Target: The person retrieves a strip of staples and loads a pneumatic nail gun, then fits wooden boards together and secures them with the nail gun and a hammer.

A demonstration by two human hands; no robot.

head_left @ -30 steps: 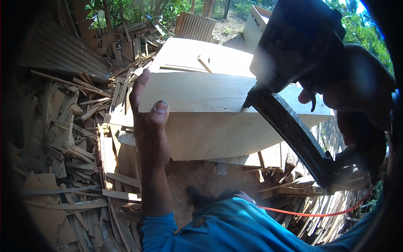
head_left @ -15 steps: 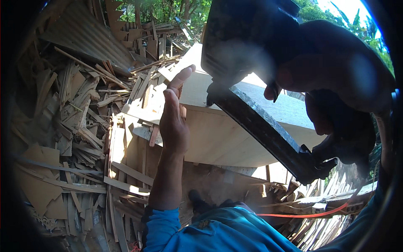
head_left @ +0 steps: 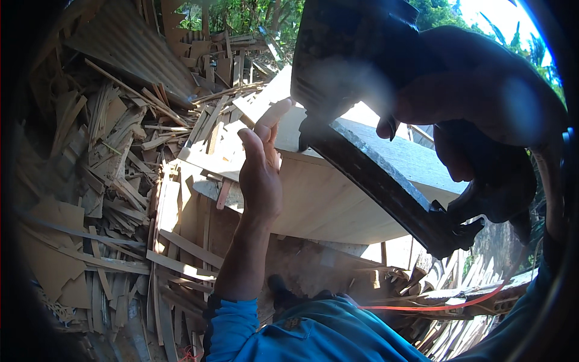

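Observation:
My right hand (head_left: pixel 482 90) is closed round the handle of a dark air nail gun (head_left: pixel 374 181). The gun's nose points down at the left part of a pale wooden box-like piece (head_left: pixel 338 199), and its long magazine slants across that piece toward me. Whether the nose touches the wood I cannot tell. My left hand (head_left: pixel 262 166) is held up at the left end of the wooden piece, fingers stretched and thumb raised, apparently resting against its end. Some of its fingers are hidden behind the palm.
Wood offcuts (head_left: pixel 114 163) lie heaped on the left, below a corrugated metal sheet (head_left: pixel 132 51). An orange hose (head_left: pixel 434 307) runs along the lower right, near more wood strips (head_left: pixel 440 338). Greenery stands at the back.
My left hand has shifted slightly right and appears nearer the gun's nose. The nail gun stays almost in place, with the view moved a little.

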